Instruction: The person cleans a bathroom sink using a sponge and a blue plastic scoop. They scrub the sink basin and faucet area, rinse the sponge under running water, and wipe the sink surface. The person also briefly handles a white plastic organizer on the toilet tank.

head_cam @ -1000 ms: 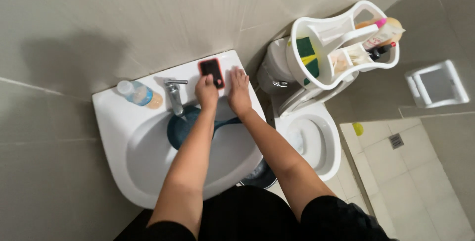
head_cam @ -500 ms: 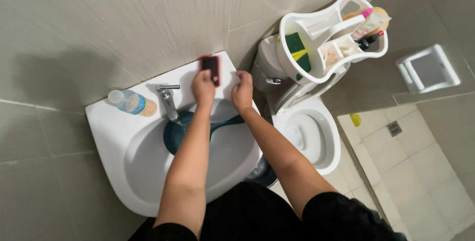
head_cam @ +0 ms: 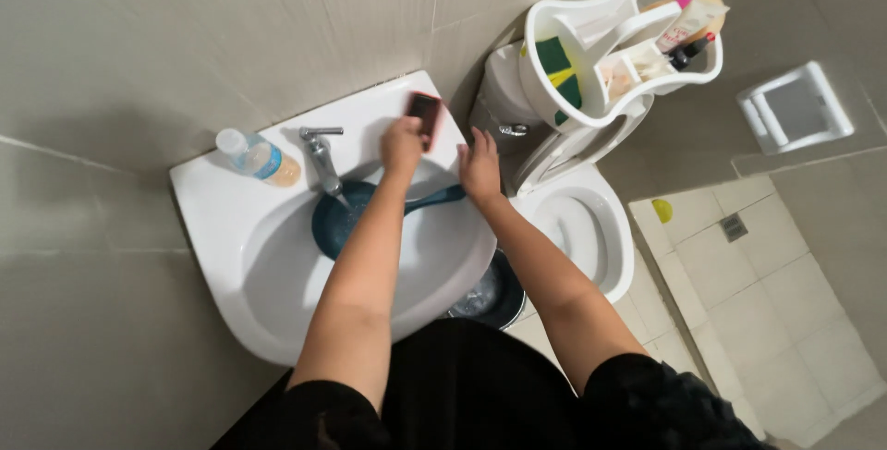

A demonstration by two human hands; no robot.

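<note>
Light: soft and even, apparently from overhead.
Shadows: a broad dim patch darkens the wall left of the sink.
Glare: mild sheen on the sink rim and the toilet.
Focus: fairly sharp at centre; the hands look slightly smeared.
Edges: wide-angle bending tilts the tile lines.

White wall-mounted basin with a chrome tap at its back rim; a clear bottle with a blue label lies on the rim left of the tap, and a dark blue dipper sits in the bowl. A white caddy rests on the toilet tank. A dark bucket stands on the tiled floor between basin and toilet.
</note>
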